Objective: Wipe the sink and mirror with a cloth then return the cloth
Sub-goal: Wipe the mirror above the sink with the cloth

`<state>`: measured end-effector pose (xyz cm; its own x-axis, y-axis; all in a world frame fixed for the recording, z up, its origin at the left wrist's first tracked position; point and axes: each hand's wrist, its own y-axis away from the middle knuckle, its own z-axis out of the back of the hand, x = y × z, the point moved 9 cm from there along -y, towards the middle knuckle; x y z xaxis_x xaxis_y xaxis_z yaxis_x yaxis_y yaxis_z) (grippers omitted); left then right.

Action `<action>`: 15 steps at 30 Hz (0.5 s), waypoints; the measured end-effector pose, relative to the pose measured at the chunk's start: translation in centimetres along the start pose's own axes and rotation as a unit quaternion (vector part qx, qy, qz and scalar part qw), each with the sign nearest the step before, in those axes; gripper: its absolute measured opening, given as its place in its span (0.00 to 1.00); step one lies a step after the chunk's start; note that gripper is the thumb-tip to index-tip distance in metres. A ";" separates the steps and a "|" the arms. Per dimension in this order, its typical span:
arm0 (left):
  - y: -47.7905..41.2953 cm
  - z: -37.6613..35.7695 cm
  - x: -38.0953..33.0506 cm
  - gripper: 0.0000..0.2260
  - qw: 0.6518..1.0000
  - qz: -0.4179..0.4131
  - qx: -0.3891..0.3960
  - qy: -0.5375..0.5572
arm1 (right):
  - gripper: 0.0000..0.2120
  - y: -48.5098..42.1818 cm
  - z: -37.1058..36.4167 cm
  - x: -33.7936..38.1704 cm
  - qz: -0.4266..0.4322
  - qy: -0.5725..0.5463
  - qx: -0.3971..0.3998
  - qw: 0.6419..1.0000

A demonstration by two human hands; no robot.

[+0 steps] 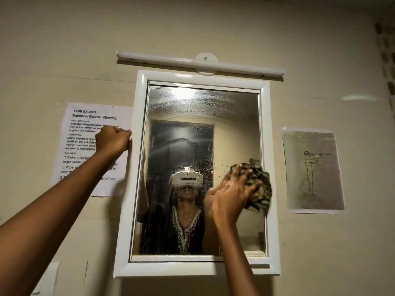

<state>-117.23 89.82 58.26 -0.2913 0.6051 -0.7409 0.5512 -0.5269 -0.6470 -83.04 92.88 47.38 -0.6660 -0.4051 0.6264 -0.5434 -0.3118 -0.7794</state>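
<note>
A white-framed mirror (141,189) hangs on the beige wall, its glass streaked and spotted with droplets, mostly across the top and middle. My right hand (232,195) presses a dark patterned cloth (259,189) flat against the right side of the glass, fingers spread over it. My left hand (113,141) is clenched on the mirror frame's left edge, about halfway up. The sink is out of view below.
A white light bar (198,63) is mounted above the mirror. A printed task sheet (85,129) is taped to the wall on the left, partly behind my left arm. A line-drawing poster (313,169) hangs on the right.
</note>
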 end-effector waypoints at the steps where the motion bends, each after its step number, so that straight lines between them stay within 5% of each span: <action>1: 0.0 0.0 0.1 0.08 1.000 0.003 0.003 0.006 | 0.30 0.1 -0.7 1.7 0.019 -0.018 0.005 1.000; 6: 0.3 -0.1 0.4 0.08 0.999 0.017 0.013 0.038 | 0.40 5.1 -4.7 11.1 0.201 -0.065 0.131 0.969; 10: 0.4 -0.4 0.6 0.07 0.997 0.015 0.014 0.068 | 0.35 12.0 -7.7 15.5 0.360 -0.050 0.268 0.892; 15: 0.8 -0.2 0.7 0.13 1.000 -0.002 0.007 0.008 | 0.24 16.0 -8.7 14.1 0.504 0.048 0.247 0.827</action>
<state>-116.76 89.92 57.28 -0.2810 0.6172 -0.7349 0.5393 -0.5319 -0.6529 -105.60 89.68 43.84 -0.7036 -0.6107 -0.3633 0.5700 -0.1797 -0.8018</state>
